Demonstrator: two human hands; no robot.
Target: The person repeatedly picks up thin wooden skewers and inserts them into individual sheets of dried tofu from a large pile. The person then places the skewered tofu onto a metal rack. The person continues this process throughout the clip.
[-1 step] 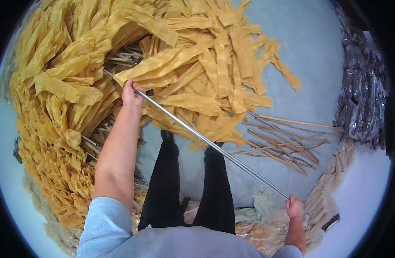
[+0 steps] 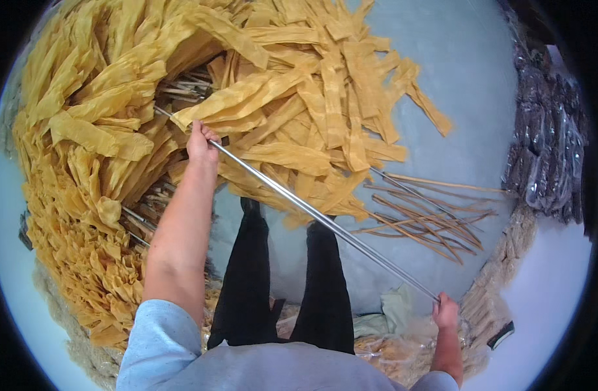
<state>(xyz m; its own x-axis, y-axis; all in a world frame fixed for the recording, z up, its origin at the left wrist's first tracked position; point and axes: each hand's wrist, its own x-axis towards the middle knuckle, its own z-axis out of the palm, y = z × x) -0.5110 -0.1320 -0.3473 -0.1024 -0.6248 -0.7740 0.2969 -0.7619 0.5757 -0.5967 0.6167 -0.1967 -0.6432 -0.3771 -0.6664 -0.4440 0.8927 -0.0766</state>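
Head view looks straight down on the long metal rod [image 2: 312, 212] that you hold at both ends; it runs on a slant from upper left to lower right, passing above your black trousers [image 2: 247, 280]. Your left hand [image 2: 201, 144] has its fingers wrapped shut around the rod near its upper end, right where the rod goes in under the yellow strips [image 2: 292, 98]. Your right hand [image 2: 446, 311] is closed around the rod's lower end, fingers curled tight on the metal.

Above and to the left of the rod, the yellow strips lie draped in thick folds, some hanging over thin sticks [image 2: 181, 88] that show through a gap in the heap. More of the yellow strips bunch in a crinkled mass [image 2: 84, 247] left of the rod. To the right of the rod, loose bare sticks [image 2: 429, 218] lie scattered on the pale grey floor [image 2: 468, 78]. Far right of the rod, dark bundles in clear wrapping [image 2: 546, 143] are stacked along the edge.
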